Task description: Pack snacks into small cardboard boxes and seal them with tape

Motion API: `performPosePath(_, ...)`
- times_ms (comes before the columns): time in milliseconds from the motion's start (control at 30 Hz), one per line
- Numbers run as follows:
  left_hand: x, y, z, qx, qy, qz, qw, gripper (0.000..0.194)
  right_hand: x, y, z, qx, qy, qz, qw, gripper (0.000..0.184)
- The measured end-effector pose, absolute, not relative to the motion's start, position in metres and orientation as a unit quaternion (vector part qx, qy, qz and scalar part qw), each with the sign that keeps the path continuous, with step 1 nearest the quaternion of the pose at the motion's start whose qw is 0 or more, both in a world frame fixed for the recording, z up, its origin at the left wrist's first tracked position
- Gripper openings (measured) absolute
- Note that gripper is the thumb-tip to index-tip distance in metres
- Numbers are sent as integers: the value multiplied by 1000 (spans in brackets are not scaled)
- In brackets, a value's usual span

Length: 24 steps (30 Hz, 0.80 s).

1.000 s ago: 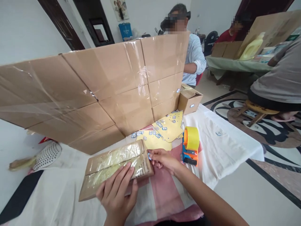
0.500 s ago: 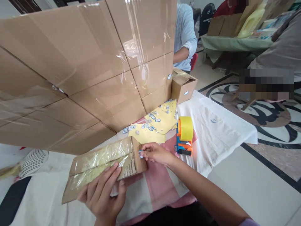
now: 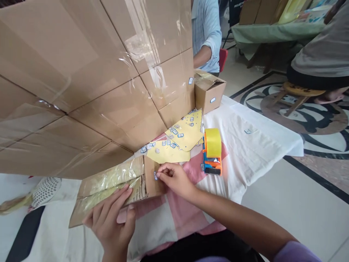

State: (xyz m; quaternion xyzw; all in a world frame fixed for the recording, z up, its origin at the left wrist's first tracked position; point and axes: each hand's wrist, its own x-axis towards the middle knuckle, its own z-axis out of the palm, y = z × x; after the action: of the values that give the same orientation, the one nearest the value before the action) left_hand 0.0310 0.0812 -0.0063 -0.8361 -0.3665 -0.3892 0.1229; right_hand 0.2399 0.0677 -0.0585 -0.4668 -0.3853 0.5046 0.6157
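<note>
A small cardboard box, its top sealed with shiny tape, lies on the cloth in front of me. Across its near edge my left hand holds it, fingers stretched over the top and thumb down the side. A small blue-edged sticker is against the box's right end face. At that sticker's edge, my right hand has thumb and forefinger pinched together. Beyond the hands, yellow paper sheets carry several similar stickers. To their right stands a tape dispenser with a yellow roll.
A tall wall of taped cartons rises behind the box. Another small carton with a sticker stands at its right end. One sticker lies on the white cloth. A person in a light blue shirt is behind the cartons.
The camera view has shifted slightly. My right fingers have drawn a little off the box's end face, so more of the sticker shows. The left hand stays on the box.
</note>
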Motion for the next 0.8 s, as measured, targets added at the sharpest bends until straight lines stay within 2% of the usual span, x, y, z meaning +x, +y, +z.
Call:
performPosePath(100,31,82,-1,-841,-371,-378,106,18,234,54,-53,-496,-404,440,631,15)
performPosePath(233,28,83,1,-852,-357,-366,113,20,227,43,-49,-503,-419,403,640,22)
performPosePath(400,24,84,1,-870,-345,-328,131,22,219,34,-53,-478,-435,427,632,33)
performPosePath(600,25,83,5,-871,-347,-317,145,20,223,35,-58,-466,-470,484,573,42)
performPosePath(800,22,86,10,-880,-356,-291,121,22,222,21,-48,-485,-454,500,555,52)
